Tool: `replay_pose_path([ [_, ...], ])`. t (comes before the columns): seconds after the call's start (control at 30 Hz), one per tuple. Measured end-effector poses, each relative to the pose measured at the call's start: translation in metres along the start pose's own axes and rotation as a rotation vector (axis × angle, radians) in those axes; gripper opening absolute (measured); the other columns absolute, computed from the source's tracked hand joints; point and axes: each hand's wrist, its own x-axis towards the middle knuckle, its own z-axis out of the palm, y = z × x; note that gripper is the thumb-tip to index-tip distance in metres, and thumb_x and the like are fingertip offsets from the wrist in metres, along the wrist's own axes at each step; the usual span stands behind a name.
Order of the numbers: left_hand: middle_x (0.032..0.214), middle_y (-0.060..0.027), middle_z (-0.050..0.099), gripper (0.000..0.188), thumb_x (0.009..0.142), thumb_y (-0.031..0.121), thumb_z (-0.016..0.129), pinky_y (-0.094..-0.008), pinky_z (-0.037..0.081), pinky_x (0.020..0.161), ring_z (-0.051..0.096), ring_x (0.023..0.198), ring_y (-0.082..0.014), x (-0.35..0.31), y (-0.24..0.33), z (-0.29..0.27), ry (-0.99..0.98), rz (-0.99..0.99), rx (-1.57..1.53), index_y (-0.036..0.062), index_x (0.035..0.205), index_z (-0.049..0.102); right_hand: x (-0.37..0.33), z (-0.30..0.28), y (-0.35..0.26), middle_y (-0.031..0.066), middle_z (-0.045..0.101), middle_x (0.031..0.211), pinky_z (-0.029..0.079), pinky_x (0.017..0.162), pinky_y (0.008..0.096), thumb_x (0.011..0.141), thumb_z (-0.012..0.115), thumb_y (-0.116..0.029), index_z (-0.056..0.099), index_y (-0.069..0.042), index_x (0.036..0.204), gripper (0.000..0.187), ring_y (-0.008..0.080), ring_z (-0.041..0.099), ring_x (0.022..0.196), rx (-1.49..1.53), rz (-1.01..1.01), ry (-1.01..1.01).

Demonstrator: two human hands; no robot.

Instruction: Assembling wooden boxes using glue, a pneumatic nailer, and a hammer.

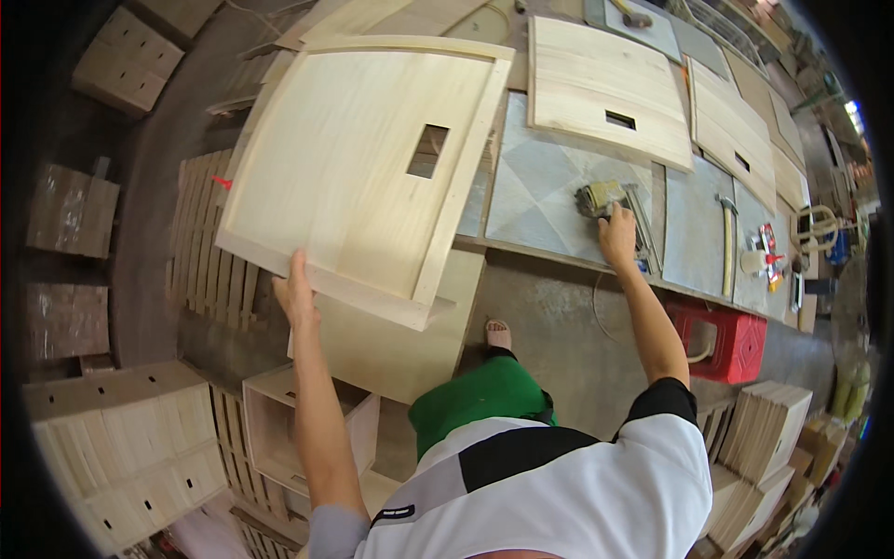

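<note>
Head view: framed panel (326, 158) with a slot juts past the near edge of the table (531, 186). Left hand (296, 298) pinches its near rim (some fingertips hidden, can't tell their spread), likely to steady the overhanging side. Right hand (617, 238) has fingers curled around the nail gun (596, 197) on the tabletop, apparently kept within reach. Slotted board (601, 79) lies farther back, maybe to leave working room; hammer (728, 238) off right.

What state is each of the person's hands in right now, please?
Left hand: holding the wooden panel by its near edge.
Right hand: at the nail gun; how far its grip is closed cannot be told.
</note>
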Motion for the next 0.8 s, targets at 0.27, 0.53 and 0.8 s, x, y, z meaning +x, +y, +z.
replay_pose_path([
  [0.27, 0.124, -0.0197, 0.048, 0.066, 0.078, 0.023, 0.065, -0.0349, 0.041, 0.092, 0.050, 0.112, -0.0258, -0.005, 0.010, -0.083, -0.102, 0.115, -0.118, -0.0110, 0.128, 0.038, 0.029, -0.100, -0.044, 0.0178, 0.057, 0.116, 0.046, 0.084, 0.0376, 0.087, 0.059, -0.040, 0.044, -0.001, 0.130, 0.060, 0.0276, 0.060, 0.100, 1.293, 0.398, -0.363],
  [0.53, 0.112, -0.0097, 0.060, 0.052, 0.081, 0.021, 0.063, -0.0291, 0.047, 0.084, 0.060, 0.096, -0.0165, -0.017, 0.053, -0.228, -0.211, 0.402, 0.230, -0.0016, 0.126, 0.049, -0.004, -0.128, -0.155, 0.0182, 0.048, 0.131, 0.035, 0.102, 0.0396, 0.087, 0.032, -0.067, 0.041, 0.003, 0.132, 0.084, 0.0273, 0.047, 0.120, 2.010, -0.214, -1.118],
  [0.8, 0.110, -0.0165, 0.063, 0.060, 0.069, 0.036, 0.071, -0.0355, 0.045, 0.087, 0.059, 0.102, -0.0249, 0.073, 0.085, -0.255, -0.483, 0.706, 0.622, 0.0009, 0.116, 0.060, -0.122, -0.098, -0.199, 0.0179, 0.057, 0.119, 0.051, 0.086, 0.0407, 0.089, 0.050, -0.035, 0.045, 0.004, 0.127, 0.054, 0.0274, 0.058, 0.106, 1.723, 0.090, -0.830],
])
